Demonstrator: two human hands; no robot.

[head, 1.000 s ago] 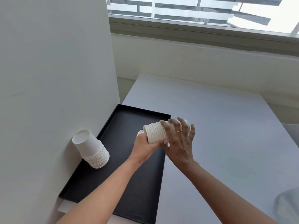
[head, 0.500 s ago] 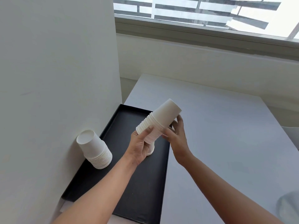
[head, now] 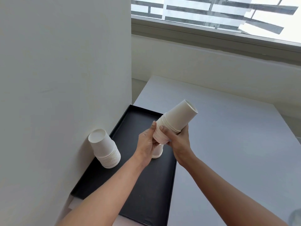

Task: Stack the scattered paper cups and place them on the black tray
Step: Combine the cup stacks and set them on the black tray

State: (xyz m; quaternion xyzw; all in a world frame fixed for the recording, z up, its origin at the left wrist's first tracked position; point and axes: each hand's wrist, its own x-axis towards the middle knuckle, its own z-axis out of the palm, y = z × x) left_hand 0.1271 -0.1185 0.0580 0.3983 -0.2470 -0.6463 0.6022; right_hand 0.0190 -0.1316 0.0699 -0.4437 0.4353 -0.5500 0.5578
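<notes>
Above black tray (head: 146, 201): left grip (head: 146, 144), right grip (head: 180, 141) clamped on cup stack (head: 177, 119); long axis tilted far-right, rims down toward tray.

A plain white wall (head: 65, 79) fills the left side and ends in a sharp vertical corner. Past it, a wide window (head: 211, 12) runs across the top, with a grey-green frame (head: 211, 32) and a pale building outside in bright daylight. Under the window is a low white wall (head: 211, 67). A white table (head: 228, 152) stretches towards it, softly lit.
</notes>
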